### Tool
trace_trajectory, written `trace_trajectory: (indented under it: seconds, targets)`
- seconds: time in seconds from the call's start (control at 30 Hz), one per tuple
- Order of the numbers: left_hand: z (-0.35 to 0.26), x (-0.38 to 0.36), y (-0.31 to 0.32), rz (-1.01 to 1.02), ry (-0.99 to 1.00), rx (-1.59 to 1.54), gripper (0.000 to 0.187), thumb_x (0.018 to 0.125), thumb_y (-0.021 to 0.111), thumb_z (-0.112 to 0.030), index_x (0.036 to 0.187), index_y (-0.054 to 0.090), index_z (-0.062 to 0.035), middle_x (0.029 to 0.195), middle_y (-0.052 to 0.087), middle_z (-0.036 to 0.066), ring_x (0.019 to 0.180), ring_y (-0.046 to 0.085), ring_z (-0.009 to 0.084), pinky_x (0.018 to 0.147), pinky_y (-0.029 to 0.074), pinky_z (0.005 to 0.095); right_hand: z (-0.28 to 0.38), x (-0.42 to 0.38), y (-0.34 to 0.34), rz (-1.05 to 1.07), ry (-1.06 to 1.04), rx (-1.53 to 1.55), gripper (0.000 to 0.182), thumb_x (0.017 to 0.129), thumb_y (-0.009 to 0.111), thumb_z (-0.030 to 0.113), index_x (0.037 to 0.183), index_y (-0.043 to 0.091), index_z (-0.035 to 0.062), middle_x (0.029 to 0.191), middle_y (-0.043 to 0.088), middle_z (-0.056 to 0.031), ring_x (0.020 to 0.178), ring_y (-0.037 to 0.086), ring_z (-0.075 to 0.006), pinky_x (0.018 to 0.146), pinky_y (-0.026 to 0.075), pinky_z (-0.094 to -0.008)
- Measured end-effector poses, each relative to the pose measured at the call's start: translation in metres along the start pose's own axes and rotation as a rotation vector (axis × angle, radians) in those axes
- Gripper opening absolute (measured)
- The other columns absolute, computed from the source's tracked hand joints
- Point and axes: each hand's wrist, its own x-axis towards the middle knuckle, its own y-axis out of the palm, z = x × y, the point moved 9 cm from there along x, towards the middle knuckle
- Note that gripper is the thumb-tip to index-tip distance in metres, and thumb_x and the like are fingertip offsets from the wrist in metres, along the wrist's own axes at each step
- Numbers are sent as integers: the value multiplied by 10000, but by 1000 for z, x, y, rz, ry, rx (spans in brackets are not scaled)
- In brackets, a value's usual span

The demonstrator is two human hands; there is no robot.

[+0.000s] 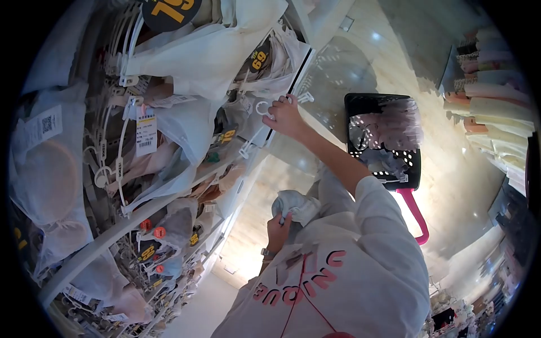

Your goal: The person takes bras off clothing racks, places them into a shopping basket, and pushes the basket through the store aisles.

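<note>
My right hand [286, 116] reaches across to the rack's edge, its fingers closed around a white plastic clip hanger [245, 151]. The hanger's round hook shows beside my fingers and a clip sticks out past them; no garment is visible on it. Lower down, close to my body, my left hand [279, 226] grips a bunched pale grey-white garment [296, 206]. Its folds hide what kind of garment it is. A watch [265, 252] sits on my left wrist.
At left, racks hold many pale bras [48, 174] on hangers, with price tags [146, 132] and round black price signs [169, 11]. A black shopping basket [414, 169] with a pink handle [416, 217] stands on the floor, clothes inside. More garments [496, 107] hang at far right.
</note>
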Motion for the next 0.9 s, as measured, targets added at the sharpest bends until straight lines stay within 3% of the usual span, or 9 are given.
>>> trace_trajectory:
  seconds: [0.07,0.3,0.4,0.43,0.57,0.67,0.73,0.8,0.9]
  targets:
    - [27,1,5,1,-62,-35,387,860,639,-262,640,490,20,477,430,122,431,335,157,425,309,330,-4,-5,3,-33,-4,8,276,760,598,346,727,658,79,762,584,-79,915,541,-284,969,280,-526]
    - [3,-7,15,20,2,73,374,868,623,-285,670,505,10,495,450,141,433,350,205,434,321,349,6,-13,-2,-87,-18,62,220,791,581,299,783,641,88,806,570,-81,931,541,-275,998,250,-549]
    - [29,-21,42,23,-131,170,400,866,608,-346,698,524,7,526,484,170,449,435,271,452,348,367,1,-34,24,-85,-27,23,219,807,569,301,777,638,95,804,579,-82,942,541,-273,1017,225,-556]
    - [42,-25,63,109,-114,224,432,850,604,-409,737,542,3,573,517,198,514,524,332,482,373,395,-5,-46,36,-59,3,11,232,815,561,309,770,636,95,781,585,-84,925,547,-273,1009,232,-554]
    - [47,-39,101,405,-52,348,421,841,608,-424,791,562,-9,607,539,205,576,549,369,524,392,423,-27,-91,82,100,134,64,295,845,529,344,741,635,88,672,597,-92,841,570,-275,969,267,-539]
    - [64,-6,76,231,-105,283,430,863,607,-396,696,527,-9,537,520,139,489,522,277,474,374,377,-26,-126,106,152,140,141,364,866,509,370,686,631,78,590,590,-98,768,581,-272,930,298,-514]
    - [87,20,52,51,-224,47,441,891,582,-392,631,512,-43,511,496,31,447,485,148,420,339,312,-23,-141,119,217,109,157,370,862,516,376,673,632,80,599,597,-95,776,582,-266,931,298,-512]
    - [112,35,24,-54,-487,-164,431,925,529,-396,624,519,-88,521,446,-42,443,417,58,392,286,250,-31,-149,119,222,126,179,375,856,527,383,663,633,80,598,601,-88,775,580,-257,928,299,-511]
    - [74,56,3,-161,-407,-380,443,953,443,-441,663,505,-112,518,418,-42,439,356,36,403,249,196,-41,-154,112,183,75,185,379,844,545,393,653,635,79,592,604,-76,780,577,-244,927,304,-496]
